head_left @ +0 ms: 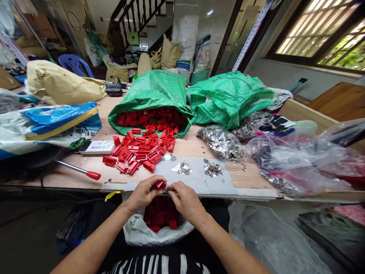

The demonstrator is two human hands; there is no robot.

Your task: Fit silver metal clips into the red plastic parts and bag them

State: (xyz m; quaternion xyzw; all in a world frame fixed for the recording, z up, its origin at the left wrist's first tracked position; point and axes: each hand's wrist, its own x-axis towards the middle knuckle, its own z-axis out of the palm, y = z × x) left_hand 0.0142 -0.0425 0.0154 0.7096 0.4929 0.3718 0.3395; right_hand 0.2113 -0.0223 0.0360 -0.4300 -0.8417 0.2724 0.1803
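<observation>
My left hand (146, 193) is closed round a small hollow red plastic housing (161, 185), held up at the table's front edge. Close against its right side, my right hand (185, 199) pinches something small; its fingertips hide most of it. Below both hands, an open white sack (148, 236) on my lap contains more red housings. A loose pile of red housings (139, 150) spills from the mouth of a green woven bag (155, 89). On a grey mat (196, 183) lie two little heaps, shiny flat metal pieces (182, 168) and darker metal pieces (212, 167).
A clear bag of metal pieces (221, 142) lies behind the mat, before a second green bag (230, 95). Plastic bags (293, 152) crowd the right. At left are a red-tipped lever (93, 175), a white box (98, 147) and a blue-white sack (51, 125).
</observation>
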